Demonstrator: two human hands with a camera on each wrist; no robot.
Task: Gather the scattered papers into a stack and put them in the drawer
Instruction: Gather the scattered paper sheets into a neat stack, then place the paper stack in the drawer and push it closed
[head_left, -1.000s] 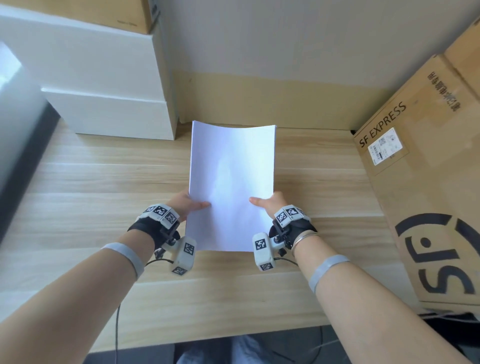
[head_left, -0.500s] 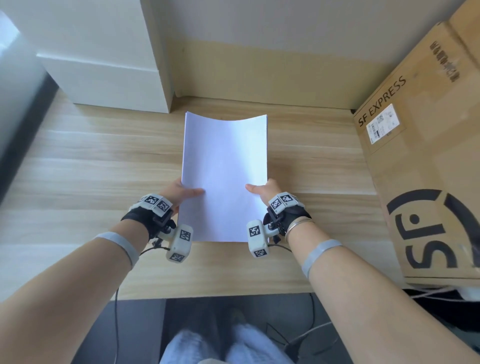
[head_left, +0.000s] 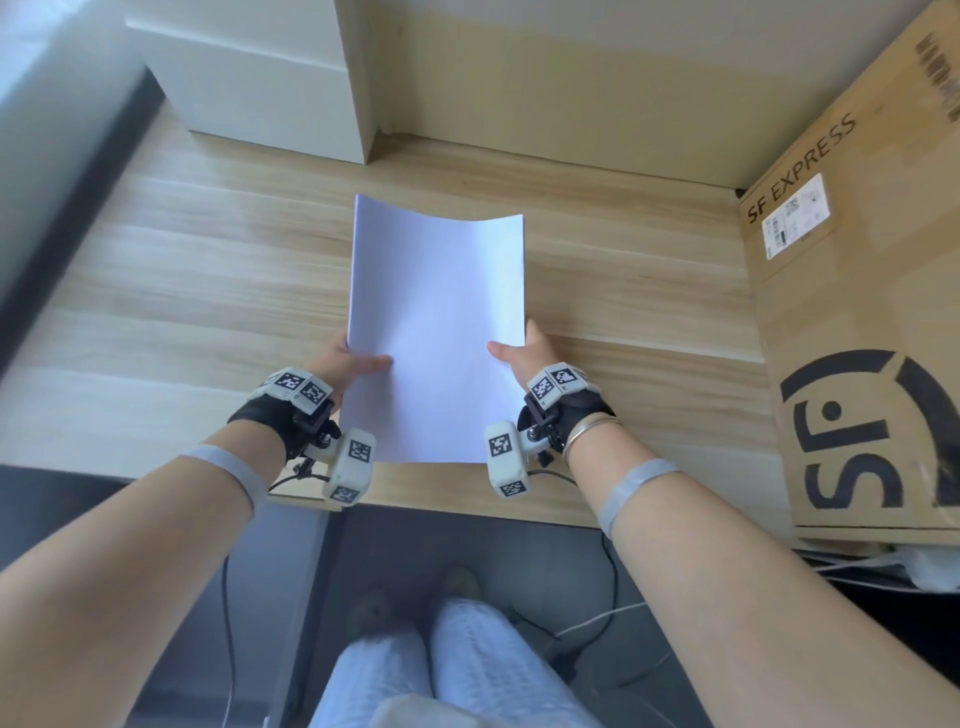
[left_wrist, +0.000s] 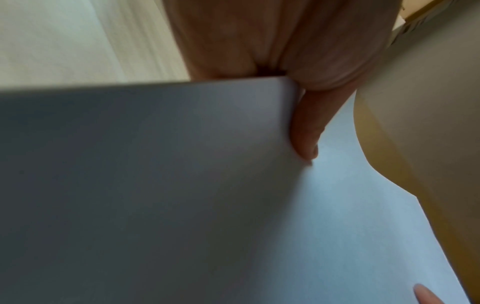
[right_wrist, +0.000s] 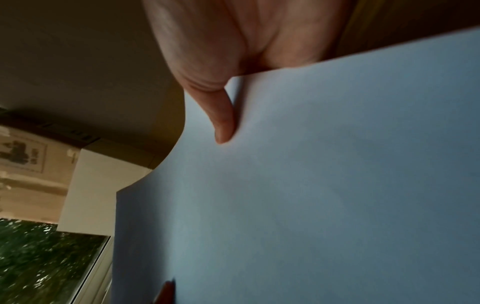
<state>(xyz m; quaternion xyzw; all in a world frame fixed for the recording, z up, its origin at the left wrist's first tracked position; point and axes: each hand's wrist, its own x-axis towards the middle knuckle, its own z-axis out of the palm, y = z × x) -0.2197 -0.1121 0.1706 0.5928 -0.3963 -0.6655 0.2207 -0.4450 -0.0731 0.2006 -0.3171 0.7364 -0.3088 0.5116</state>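
So the person is holding the paper stack (head_left: 436, 332) w/ both hands, up off the desk (head_left: 208, 291) and over its front edge. Left hand (head_left: 345, 364) is pinching the left long edge, right hand (head_left: 524, 353) is pinching the right one, thumbs on top. Fingers underneath aren't showing, so can't tell how they're sitting. Both grips are sitting nearer the person's end, so the long axis is running straight away from the body and most of the stack is sticking out past the hands, sagging a bit in the middle. Neither hand is closer, it's symmetric. Gathering looks done imo. No drawer is showing anywhere, so it's prob below the desk edge. Whichever way it's going next, that floppy far end is leading or trailing.
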